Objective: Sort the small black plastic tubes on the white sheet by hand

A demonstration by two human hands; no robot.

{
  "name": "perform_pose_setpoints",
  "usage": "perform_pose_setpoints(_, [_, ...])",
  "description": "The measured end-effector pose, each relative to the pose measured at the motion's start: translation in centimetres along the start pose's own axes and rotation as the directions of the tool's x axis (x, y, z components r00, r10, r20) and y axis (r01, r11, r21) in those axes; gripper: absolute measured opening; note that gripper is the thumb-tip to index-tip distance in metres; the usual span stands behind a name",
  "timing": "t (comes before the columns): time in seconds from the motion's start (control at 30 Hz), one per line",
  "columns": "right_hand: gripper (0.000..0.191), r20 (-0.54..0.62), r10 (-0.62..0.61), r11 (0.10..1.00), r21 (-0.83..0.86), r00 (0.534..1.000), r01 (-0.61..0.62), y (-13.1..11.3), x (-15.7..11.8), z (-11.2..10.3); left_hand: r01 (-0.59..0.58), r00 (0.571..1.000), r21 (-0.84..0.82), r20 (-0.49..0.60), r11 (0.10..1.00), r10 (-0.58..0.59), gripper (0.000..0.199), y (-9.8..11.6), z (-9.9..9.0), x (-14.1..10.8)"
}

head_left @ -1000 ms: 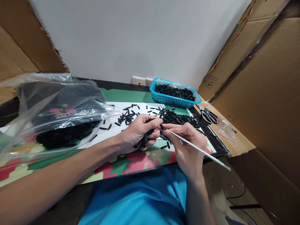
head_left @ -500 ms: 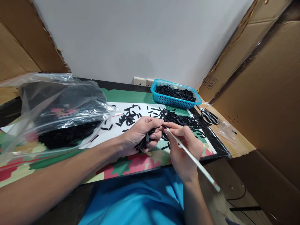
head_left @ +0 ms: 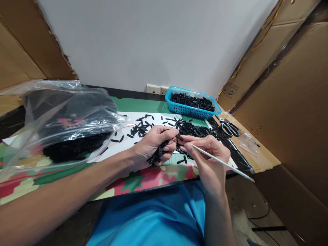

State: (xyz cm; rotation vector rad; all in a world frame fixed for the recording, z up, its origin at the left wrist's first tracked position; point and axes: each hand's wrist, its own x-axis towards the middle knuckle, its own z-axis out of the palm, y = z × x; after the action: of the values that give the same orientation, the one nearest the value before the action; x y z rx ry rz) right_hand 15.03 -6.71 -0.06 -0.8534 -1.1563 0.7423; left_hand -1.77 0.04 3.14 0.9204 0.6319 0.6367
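Note:
My left hand [head_left: 160,145] is closed around a bunch of small black elongated pieces [head_left: 154,158], with one piece pinched at its thumb tip. Close beside it on the right, my right hand [head_left: 208,157] grips a thin white stick [head_left: 222,162] between thumb and fingers. The stick's near end is at the fingertips by the pinched piece; its far end points down to the right. Whether the stick's tip touches that piece I cannot tell. Behind the hands lies a pile of the same black pieces [head_left: 196,129], with another loose group [head_left: 140,129] to the left.
A blue basket [head_left: 193,112] full of black pieces stands at the back right. Scissors [head_left: 230,128] and a small clear bag [head_left: 249,144] lie at the right. A large clear zip bag [head_left: 74,136] with black pieces covers the left. Cardboard walls [head_left: 289,92] border the right side.
My right hand has shifted slightly right, away from the left hand. The stick has swung to a flatter angle. My left hand has stayed in place with its bunch.

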Motion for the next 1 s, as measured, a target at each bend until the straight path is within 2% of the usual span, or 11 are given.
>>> perform_pose_setpoints(0.6, [0.016, 0.058, 0.047, 0.997, 0.06, 0.997, -0.05, 0.3, -0.12, -0.34, -0.019, 0.998, 0.031, 0.068, 0.999, 0.017, 0.051, -0.19, -0.33, -0.14])
perform_pose_setpoints(1.0, [0.016, 0.056, 0.085, 0.994, 0.062, 0.995, -0.089, -0.04, -0.21, -0.43, -0.024, 0.997, 0.033, 0.076, 0.999, 0.021, 0.051, -0.2, -0.33, -0.24])
